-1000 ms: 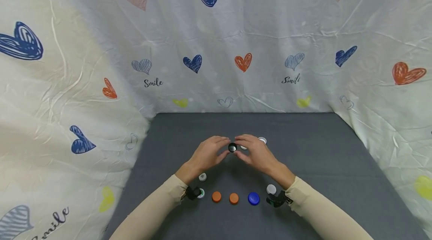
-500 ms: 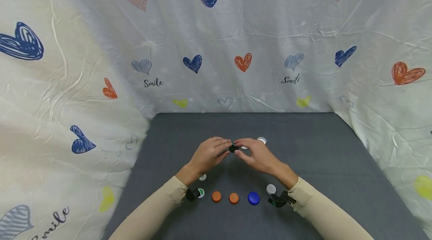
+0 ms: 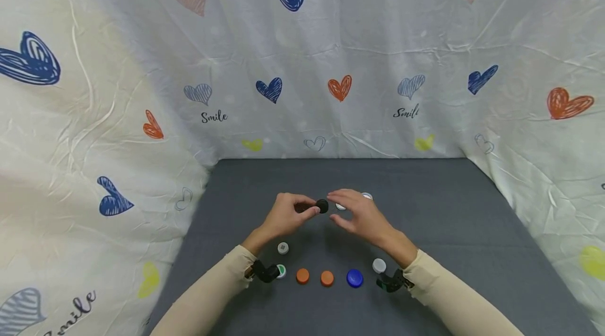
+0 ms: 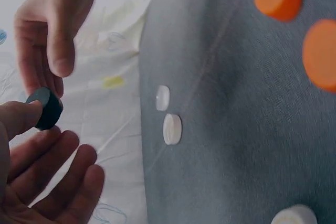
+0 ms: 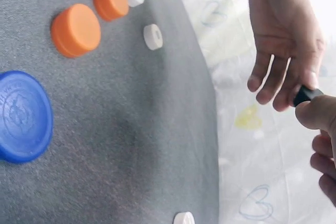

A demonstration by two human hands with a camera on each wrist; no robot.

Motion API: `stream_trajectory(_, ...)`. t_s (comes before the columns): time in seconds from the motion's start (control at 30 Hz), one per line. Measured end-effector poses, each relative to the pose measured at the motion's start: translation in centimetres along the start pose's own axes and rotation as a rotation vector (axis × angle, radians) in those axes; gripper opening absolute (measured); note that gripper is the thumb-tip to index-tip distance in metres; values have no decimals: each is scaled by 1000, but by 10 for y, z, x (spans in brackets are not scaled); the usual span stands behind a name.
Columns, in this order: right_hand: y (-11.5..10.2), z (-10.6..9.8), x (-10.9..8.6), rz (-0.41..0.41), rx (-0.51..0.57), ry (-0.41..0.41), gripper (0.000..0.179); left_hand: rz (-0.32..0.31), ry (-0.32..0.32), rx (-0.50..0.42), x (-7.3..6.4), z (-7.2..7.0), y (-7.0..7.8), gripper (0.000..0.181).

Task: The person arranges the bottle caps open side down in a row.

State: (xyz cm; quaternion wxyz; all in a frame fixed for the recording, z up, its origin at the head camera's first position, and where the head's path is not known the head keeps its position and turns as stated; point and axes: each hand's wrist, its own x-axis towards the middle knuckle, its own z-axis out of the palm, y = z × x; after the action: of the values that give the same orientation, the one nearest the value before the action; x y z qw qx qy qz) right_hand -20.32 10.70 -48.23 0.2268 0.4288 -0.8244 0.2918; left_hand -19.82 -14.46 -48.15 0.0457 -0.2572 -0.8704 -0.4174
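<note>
A small round black bottle cap (image 3: 322, 206) is raised above the table in front of the body. My left hand (image 3: 285, 214) pinches it between thumb and fingertips, with the other fingers spread loosely in the left wrist view. Facing it, my right hand (image 3: 363, 216) has its thumb and fingers apart around the cap's right side. In the right wrist view the right thumb (image 5: 315, 114) overlaps the black cap (image 5: 304, 96). Behind the right fingers lie two white caps, one (image 3: 341, 206) partly covered and another (image 3: 367, 196) farther back.
On the dark grey table (image 3: 425, 210), two orange caps (image 3: 303, 276) and a blue cap (image 3: 355, 278) form a row at the front. White caps lie on the left (image 3: 282, 248) and right (image 3: 379, 265). A white-and-green cap (image 3: 281, 271) is beside the left wrist camera. Heart-printed cloth (image 3: 312, 37) hangs behind.
The black cap has been turned over from its hollow side to its dark outer face and moved slightly left. The right fingers have moved off it; the left hand keeps hold.
</note>
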Motion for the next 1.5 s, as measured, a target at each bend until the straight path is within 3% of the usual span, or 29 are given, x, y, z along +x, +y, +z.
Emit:
stream_trajectory(0.13, -3, 4, 0, -40, -2, -1, 47, -67, -60, -51, 0, -2, 1, 19)
stream_trajectory(0.33, -4, 7, 2, -37, -2, 3, 37, -60, -90, -68, -3, -6, 2, 21)
stream_trajectory(0.43, -4, 8, 1, -18, 4, 2, 35, -1, -49, -22, -5, -6, 1, 24)
stream_trajectory(0.63, -5, 11, 2, -6, 20, 14, 36, 205, 5, 99, -7, -8, 1, 31)
stream_trajectory(0.73, -8, 16, 4, -3, 15, -3, 35, 239, -9, 142, -7, -11, 0, 28)
stream_trajectory(1.1, -19, 49, -3, 8, -77, -184, 31, 202, -240, 347, -23, -16, -16, 25)
stream_trajectory(1.3, -26, 64, -7, 22, -60, -261, 30, 164, -312, 351, -35, -13, -27, 26)
stream_trajectory(1.5, -31, 81, -14, 50, -34, -332, 28, 127, -361, 425, -45, -5, -38, 25)
